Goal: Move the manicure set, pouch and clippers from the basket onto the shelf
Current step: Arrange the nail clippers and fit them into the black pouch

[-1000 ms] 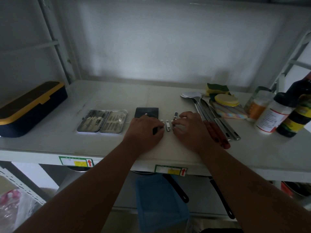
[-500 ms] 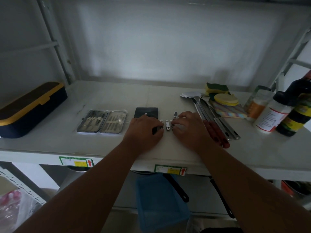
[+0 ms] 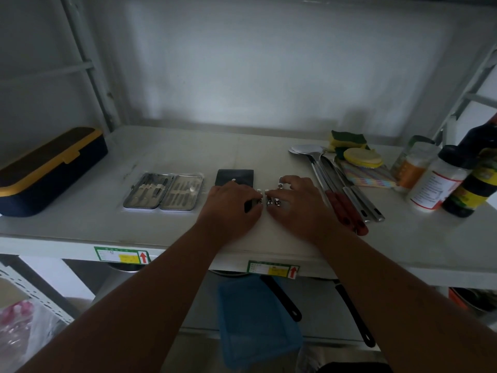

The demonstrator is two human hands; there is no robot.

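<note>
Three kinds of task item already lie on the shelf (image 3: 80, 224): the opened manicure set (image 3: 164, 195) at nine o'clock of the hands, the dark pouch (image 3: 234, 176) at twelve o'clock of the left hand (image 3: 231, 205), and small nail clippers (image 3: 270, 201) between both hands. Left fingers pinch one dark clipper while the right hand (image 3: 298, 203) touches the others with fingers spread. Little seems left beyond lining them up, though dim light hides whether the blue basket (image 3: 258, 319) at six o'clock is emptied.
</note>
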